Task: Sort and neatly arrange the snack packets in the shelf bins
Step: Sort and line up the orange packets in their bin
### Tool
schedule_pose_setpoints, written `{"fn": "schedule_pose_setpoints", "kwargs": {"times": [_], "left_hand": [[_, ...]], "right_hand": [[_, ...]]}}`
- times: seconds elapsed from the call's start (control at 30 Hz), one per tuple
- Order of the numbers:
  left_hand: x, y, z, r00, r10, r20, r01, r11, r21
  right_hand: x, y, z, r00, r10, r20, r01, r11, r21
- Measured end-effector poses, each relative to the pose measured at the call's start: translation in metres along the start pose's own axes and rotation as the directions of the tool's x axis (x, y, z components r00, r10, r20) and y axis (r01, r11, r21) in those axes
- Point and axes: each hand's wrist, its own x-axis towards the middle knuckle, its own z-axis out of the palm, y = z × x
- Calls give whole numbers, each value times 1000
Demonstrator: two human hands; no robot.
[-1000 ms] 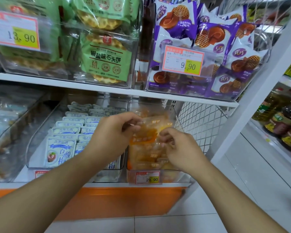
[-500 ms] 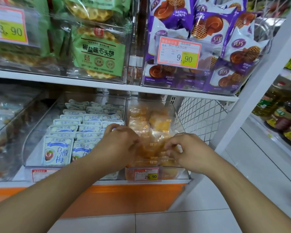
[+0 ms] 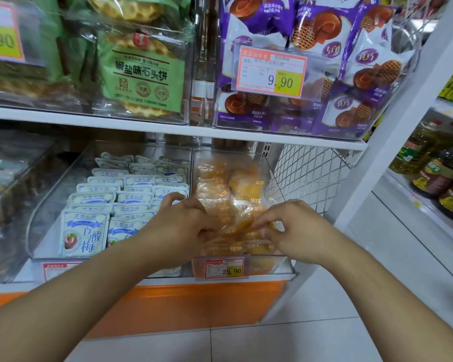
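My fingers on both sides are curled and pinching clear crinkly plastic: my left hand [image 3: 183, 226] grips the near-left edge of the orange snack packets [image 3: 236, 231], my right hand [image 3: 293, 228] nips the same bundle from the right with thumb and fingertips together. The packets sit low at the front of the clear acrylic bin [image 3: 272, 262] on the bottom shelf, just behind its orange-and-yellow price tag [image 3: 224, 267], with more of the same stacked loosely behind.

My guess is I'm seating this front row so it stands straight. The film looks slippery and the pile behind leans unevenly, so pressing down too hard could buckle the row or tip the rear packets forward. My left wrist hangs over the neighbouring bin of white-and-blue plum candy sachets [image 3: 85, 231]; a careless sweep there could knock those tidy rows askew.
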Motion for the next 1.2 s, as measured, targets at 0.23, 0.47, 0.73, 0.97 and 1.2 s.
{"fn": "schedule_pose_setpoints", "kwargs": {"times": [0.23,0.47,0.73,0.97,1.2], "left_hand": [[3,7,0,997,-28,78,36,994,-107],[-1,12,-4,973,20,230,-37,997,70],[12,27,-9,997,65,33,-70,984,163],[77,75,16,976,114,187,-55,955,-292],[85,56,42,974,120,194,-70,967,-245]], "right_hand": [[-4,13,-10,994,9,-106,-12,1000,-26],[-3,20,-13,985,42,-165,-49,998,-36],[-8,22,-11,971,195,-140,-168,969,183],[-5,31,-6,953,269,-137,-203,907,369],[-4,35,-5,960,248,-129,-183,907,379]]}}
